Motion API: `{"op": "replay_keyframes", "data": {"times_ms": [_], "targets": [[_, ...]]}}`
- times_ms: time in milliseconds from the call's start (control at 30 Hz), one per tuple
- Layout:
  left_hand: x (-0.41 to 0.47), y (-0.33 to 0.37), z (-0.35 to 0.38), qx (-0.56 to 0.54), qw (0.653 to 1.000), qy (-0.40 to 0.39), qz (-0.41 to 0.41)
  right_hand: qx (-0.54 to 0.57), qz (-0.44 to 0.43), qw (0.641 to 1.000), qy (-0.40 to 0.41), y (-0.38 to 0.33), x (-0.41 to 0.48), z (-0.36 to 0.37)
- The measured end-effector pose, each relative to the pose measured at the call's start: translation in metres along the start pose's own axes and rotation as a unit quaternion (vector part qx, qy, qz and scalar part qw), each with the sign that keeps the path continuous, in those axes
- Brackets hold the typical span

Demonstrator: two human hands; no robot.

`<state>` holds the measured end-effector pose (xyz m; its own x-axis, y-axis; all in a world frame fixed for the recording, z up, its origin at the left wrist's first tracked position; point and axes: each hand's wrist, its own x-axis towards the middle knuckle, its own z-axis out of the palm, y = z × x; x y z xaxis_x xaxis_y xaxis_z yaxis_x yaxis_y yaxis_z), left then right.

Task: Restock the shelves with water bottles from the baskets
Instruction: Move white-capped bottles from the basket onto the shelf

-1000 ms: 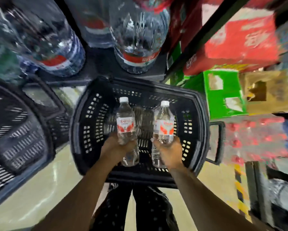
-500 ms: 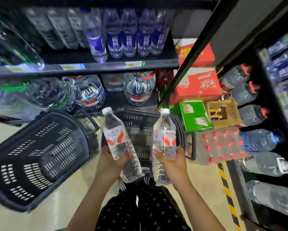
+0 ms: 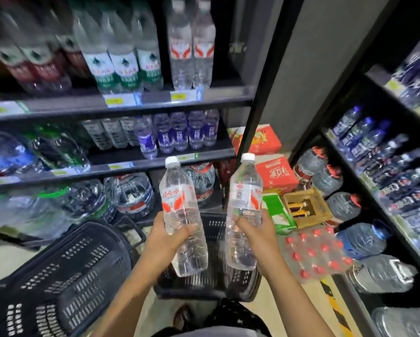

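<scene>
Head view showed my left hand [image 3: 165,237] curled round 1 water bottle [image 3: 179,205], my right hand [image 3: 260,235] round a 2nd bottle [image 3: 245,198], both upright above the basket [image 3: 204,288], presumably bound for the matching bottles [image 3: 192,52] on the top shelf [image 3: 228,96].

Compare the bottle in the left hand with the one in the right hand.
Pose: the left bottle leans, cap toward the left; the right bottle stands nearly upright.
Label: the left bottle turns its red characters to the camera; the right bottle shows the label's fine-print side.
Shared: both are clear, white-capped, red-and-white labelled, and held around the lower body, by the left hand and right hand.
</scene>
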<state>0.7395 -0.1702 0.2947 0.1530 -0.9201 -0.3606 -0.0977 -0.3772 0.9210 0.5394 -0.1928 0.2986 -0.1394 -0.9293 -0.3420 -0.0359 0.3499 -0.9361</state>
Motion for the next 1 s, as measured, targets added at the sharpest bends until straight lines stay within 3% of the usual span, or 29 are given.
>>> {"op": "replay_keyframes", "data": {"times_ms": [200,567,700,1000], "targets": [[-0.006,0.063,0.027,-0.001,0.995,-0.029,0.093,0.059,-0.054,0.996,-0.040,-0.053,0.001,-0.029],[0.004,0.123,0.066,-0.022,0.989,0.015,0.142,0.207,-0.081,0.966,-0.130,-0.102,0.041,-0.077],[0.013,0.137,0.075,-0.022,0.989,0.002,0.145,0.157,-0.099,0.971,-0.152,-0.115,0.056,-0.086],[0.077,0.177,0.065,0.035,0.987,0.027,0.153,-0.019,-0.149,0.986,-0.074,-0.145,0.105,-0.059]]}}
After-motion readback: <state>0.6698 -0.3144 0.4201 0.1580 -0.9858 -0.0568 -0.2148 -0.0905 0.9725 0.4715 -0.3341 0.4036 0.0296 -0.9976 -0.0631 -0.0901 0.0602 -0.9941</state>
